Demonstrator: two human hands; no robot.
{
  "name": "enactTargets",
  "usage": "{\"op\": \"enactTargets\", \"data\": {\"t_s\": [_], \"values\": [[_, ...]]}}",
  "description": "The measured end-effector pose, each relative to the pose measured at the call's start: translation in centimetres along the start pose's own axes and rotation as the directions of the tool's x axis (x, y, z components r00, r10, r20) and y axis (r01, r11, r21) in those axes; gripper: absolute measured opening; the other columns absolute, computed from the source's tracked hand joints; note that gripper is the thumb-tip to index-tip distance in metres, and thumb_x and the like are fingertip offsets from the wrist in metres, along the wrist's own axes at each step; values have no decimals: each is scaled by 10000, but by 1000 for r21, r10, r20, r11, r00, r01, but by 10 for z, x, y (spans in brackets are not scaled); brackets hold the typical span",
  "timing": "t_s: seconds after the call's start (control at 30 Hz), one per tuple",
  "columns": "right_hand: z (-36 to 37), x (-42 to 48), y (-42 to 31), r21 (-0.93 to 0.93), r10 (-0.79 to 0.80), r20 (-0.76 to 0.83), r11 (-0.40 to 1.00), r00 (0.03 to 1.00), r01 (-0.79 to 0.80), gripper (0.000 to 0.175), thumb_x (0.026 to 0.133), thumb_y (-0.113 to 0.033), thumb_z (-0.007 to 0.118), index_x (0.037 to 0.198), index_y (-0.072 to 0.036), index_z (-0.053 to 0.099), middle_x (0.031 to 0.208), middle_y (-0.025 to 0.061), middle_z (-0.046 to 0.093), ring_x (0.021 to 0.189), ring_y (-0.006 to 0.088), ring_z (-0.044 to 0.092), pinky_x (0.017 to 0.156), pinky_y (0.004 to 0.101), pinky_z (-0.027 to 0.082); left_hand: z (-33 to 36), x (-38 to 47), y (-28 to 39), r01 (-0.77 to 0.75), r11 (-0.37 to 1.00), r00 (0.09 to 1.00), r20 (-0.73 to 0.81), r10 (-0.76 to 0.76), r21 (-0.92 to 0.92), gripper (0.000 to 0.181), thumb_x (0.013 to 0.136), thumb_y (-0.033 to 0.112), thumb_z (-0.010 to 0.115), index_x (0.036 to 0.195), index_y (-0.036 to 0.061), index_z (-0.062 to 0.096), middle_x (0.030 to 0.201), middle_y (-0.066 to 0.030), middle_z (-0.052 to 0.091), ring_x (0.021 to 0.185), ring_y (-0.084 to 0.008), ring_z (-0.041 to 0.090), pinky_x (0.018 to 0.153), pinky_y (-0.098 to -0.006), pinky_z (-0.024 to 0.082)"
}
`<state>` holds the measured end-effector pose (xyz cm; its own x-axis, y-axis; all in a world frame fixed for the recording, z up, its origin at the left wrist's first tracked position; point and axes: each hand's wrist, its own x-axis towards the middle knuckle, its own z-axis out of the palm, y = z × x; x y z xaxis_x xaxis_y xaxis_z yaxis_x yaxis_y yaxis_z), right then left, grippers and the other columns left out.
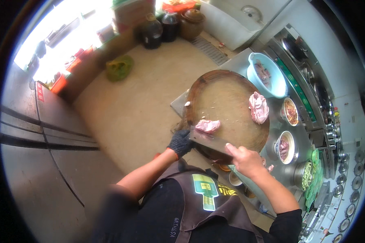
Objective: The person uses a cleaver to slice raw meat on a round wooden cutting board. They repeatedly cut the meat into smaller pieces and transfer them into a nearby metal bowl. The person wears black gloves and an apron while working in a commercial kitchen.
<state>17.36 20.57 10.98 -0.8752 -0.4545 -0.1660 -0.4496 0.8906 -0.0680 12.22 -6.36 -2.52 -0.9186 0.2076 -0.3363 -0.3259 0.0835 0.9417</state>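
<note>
My right hand grips a broad-bladed cleaver, its index finger laid along the blade. The blade reaches left across the near edge of a round wooden chopping block. My left hand, in a dark knit glove with an orange cuff, is at the blade's far end; its fingers are partly hidden, so I cannot tell whether it holds anything. Just beyond the blade lies a small piece of raw pale pink meat. A larger piece of raw meat rests at the block's right edge.
Right of the block, a steel counter holds a light blue basin with meat, a bowl of meat, another food bowl and a metal pot of cut green vegetables. Steel cabinets stand left. A green bag lies on the floor.
</note>
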Motion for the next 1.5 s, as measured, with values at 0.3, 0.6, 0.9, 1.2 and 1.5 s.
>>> {"op": "enactTargets", "data": {"t_s": [0.3, 0.6, 0.9, 1.2, 1.5], "values": [[12, 11, 12, 213, 27, -26, 977, 999, -21, 538, 854, -126, 660, 1380, -229, 624, 927, 155, 679, 783, 372, 692, 708, 486, 572, -2, 4, 14, 180, 984, 984, 18, -180, -4, 262, 963, 244, 641, 811, 36, 692, 656, -66, 660, 513, -138, 582, 466, -299, 462], [-18, -3, 28, 574, 215, 264, 748, 940, -333, 417, 888, -78, 588, 1297, -80, 671, 734, 134, 674, 575, 203, 632, 568, 359, 535, -3, 2, 10, 178, 982, 984, 41, -176, -59, 324, 979, 299, 584, 838, 25, 685, 688, -83, 668, 527, -151, 590, 477, -296, 470], [-9, 31, -18, 205, 49, -10, 978, 999, -46, 456, 847, -141, 655, 1300, -184, 674, 902, 159, 689, 828, 378, 680, 749, 470, 564, -1, 5, 13, 154, 988, 988, -13, -154, 10, 349, 993, 316, 614, 881, -4, 698, 721, -105, 690, 535, -165, 613, 471, -320, 475], [-13, 25, 2, 439, 210, 151, 861, 966, -256, 379, 905, -133, 570, 1272, -97, 657, 1037, 244, 713, 933, 418, 695, 831, 493, 563, -5, 9, 8, 191, 975, 981, -18, -194, -114, 317, 968, 306, 649, 838, 22, 701, 657, -92, 646, 513, -170, 586, 455, -322, 451], [-26, 80, -41, 385, 240, 118, 884, 964, -267, 239, 914, -131, 557, 1106, -41, 668, 1019, 259, 703, 942, 438, 688, 832, 495, 550, -4, 8, 19, 182, 983, 981, -64, -182, -6, 290, 974, 281, 636, 843, 29, 695, 638, -90, 641, 497, -162, 581, 459, -313, 448]]}}
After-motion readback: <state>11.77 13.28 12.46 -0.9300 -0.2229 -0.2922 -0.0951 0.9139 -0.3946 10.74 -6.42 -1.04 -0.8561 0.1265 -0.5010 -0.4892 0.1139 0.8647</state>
